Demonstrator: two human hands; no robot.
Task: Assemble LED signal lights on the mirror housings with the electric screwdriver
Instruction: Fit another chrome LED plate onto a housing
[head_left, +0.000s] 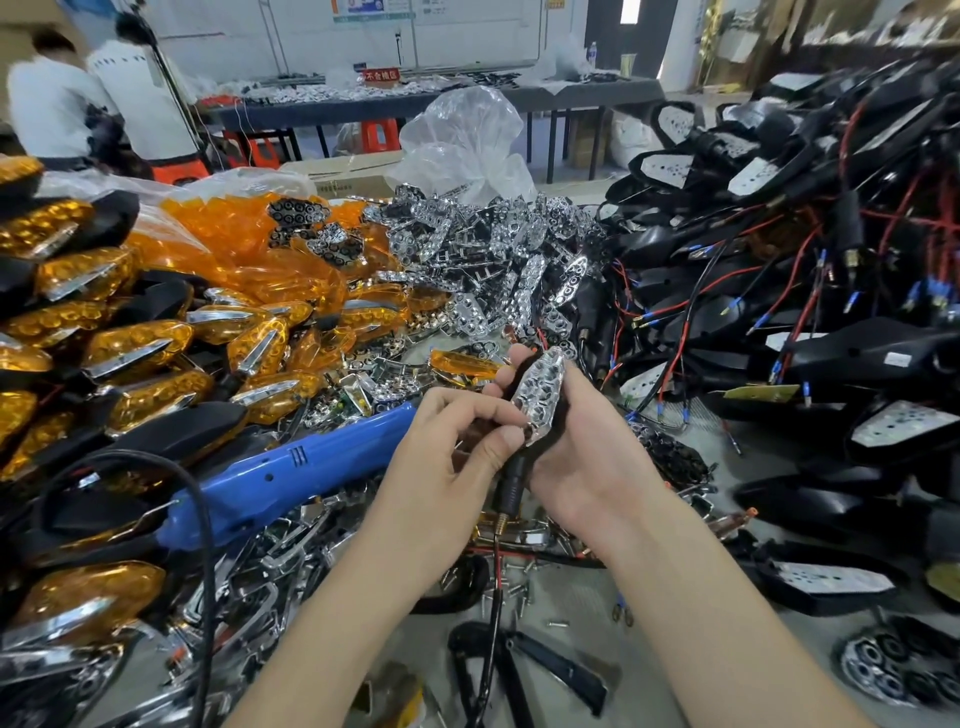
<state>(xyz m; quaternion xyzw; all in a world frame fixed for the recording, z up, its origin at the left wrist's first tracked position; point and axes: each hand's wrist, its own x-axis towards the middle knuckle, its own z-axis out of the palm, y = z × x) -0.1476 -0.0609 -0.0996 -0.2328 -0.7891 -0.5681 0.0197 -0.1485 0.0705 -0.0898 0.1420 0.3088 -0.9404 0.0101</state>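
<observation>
Housing with chrome reflector is held in both hands: left hand pinches its lower end, right hand curls round its back.

At the centre of the frame, the left hand and right hand held a black plastic housing with a chrome faceted reflector between them. Left of the hands, a blue plastic electric screwdriver lay slantwise on a litter of chrome trim pieces. A stack of assembled amber-lensed signal lights filled the left edge. Behind it, at upper centre-left, lay loose amber plastic lenses, and right of those a heap of chrome reflectors, with a crumpled clear plastic bag behind. A pile of black wired housings filled the right side. Small metal screws lay below the hands.
</observation>
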